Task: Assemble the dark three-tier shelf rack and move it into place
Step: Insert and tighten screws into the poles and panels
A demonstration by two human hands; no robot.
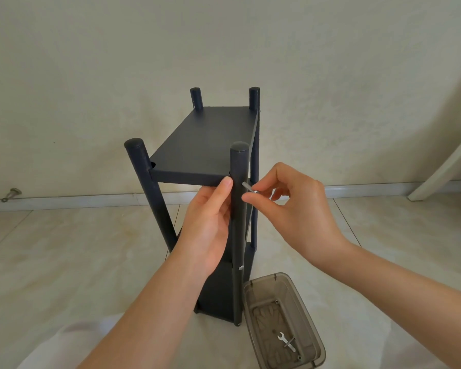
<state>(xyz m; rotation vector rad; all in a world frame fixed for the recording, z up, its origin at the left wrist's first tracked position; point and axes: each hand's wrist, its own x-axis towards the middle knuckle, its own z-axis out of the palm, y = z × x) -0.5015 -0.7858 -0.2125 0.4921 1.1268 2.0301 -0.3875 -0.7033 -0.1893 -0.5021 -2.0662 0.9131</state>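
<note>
The dark shelf rack [208,139] stands upright on the tiled floor in the middle of the view, its top shelf level between four round posts. My left hand [209,222] grips the near right post [238,209] just under the top shelf, thumb against the shelf corner. My right hand [290,206] pinches a small silver screw [248,188] between thumb and forefinger, its tip right next to that post. A silver screw head [241,267] shows lower on the same post.
A smoky clear plastic tray [253,291] lies on the floor at the rack's right foot, holding a small flat wrench [286,341]. A plain wall and baseboard run behind. A white furniture leg [442,169] leans at the far right. A metal door stop [11,194] is at the left.
</note>
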